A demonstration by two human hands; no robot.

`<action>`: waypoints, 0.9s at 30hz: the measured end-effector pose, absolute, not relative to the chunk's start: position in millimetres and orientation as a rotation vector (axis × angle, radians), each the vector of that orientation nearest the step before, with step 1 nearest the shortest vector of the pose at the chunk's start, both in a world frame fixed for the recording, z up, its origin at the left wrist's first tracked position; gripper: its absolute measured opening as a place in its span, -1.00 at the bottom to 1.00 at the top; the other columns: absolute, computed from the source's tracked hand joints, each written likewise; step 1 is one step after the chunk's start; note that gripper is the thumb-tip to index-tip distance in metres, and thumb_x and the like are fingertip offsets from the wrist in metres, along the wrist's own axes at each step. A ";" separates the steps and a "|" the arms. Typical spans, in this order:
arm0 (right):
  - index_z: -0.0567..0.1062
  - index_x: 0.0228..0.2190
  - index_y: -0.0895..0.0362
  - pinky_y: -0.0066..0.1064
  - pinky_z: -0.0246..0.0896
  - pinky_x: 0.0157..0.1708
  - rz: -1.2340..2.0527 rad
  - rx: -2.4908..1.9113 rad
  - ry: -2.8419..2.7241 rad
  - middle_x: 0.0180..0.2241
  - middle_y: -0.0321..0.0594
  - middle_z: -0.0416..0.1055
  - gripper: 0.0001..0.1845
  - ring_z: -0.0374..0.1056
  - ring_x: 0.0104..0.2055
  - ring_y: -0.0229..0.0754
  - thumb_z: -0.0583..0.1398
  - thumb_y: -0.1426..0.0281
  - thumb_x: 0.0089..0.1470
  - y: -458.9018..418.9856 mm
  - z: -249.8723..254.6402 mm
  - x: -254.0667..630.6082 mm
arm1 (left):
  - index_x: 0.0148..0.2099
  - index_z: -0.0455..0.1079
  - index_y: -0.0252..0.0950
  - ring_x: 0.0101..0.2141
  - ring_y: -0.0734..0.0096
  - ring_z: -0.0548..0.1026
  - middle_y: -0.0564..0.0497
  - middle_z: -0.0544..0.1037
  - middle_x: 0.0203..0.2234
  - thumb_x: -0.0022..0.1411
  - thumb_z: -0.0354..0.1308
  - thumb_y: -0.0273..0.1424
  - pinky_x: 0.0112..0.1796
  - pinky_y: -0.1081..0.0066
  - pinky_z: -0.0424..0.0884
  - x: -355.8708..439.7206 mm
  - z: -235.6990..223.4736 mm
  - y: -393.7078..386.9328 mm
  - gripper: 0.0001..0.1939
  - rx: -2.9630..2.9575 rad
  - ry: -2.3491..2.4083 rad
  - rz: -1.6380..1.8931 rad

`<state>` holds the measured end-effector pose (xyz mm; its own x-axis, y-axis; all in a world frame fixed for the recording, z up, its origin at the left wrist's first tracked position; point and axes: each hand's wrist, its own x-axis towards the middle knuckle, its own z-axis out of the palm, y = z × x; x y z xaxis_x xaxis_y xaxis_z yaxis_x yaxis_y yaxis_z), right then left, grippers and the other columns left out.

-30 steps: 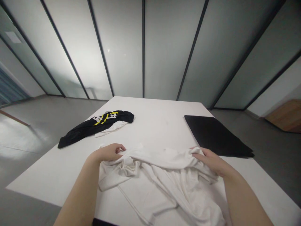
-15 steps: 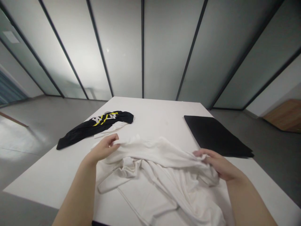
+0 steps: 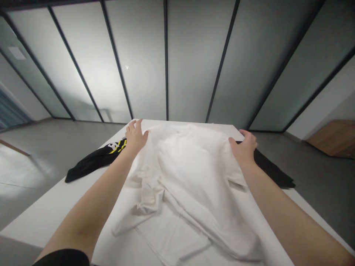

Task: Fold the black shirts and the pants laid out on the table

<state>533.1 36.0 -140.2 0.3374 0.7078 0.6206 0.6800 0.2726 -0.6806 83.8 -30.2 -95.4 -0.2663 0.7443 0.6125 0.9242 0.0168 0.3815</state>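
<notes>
A white cloth garment (image 3: 188, 173) lies spread and rumpled across the table, with folds bunched near the middle. My left hand (image 3: 135, 137) rests at its far left edge, fingers apart. My right hand (image 3: 243, 146) sits at its far right edge, also with spread fingers. Neither hand visibly grips the cloth. A black garment with yellow and white print (image 3: 95, 164) lies to the left, partly under the white cloth. A flat black item (image 3: 270, 168) shows to the right, mostly hidden beneath the cloth.
The white table (image 3: 47, 221) has edges running along both sides, with a grey floor (image 3: 44, 147) beyond. Frosted glass panels (image 3: 166, 55) with dark frames stand behind it. A wooden board (image 3: 332, 139) lies at the far right.
Both hands have moved forward and apart. The white cloth now spreads farther across the table, covering much of the flat black item and part of the black garment.
</notes>
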 end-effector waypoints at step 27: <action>0.66 0.00 0.00 -0.14 0.36 0.07 0.770 -1.618 -2.256 0.03 -0.04 0.63 -0.53 0.54 0.02 0.11 0.14 0.03 0.29 -84.2 -212.7 487.9 | 0.27 0.43 -0.13 0.03 0.00 0.58 -0.20 0.61 0.07 0.52 -0.12 -0.07 0.05 0.09 0.43 125.1 -212.2 -161.5 -0.50 -2.318 -2.341 -0.140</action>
<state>487.9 -84.2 -212.7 -0.3459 0.9336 -0.0936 0.7960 0.2392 -0.5560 125.1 -161.5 -212.2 -0.0057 0.9987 -0.0509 0.9854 0.0143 0.1694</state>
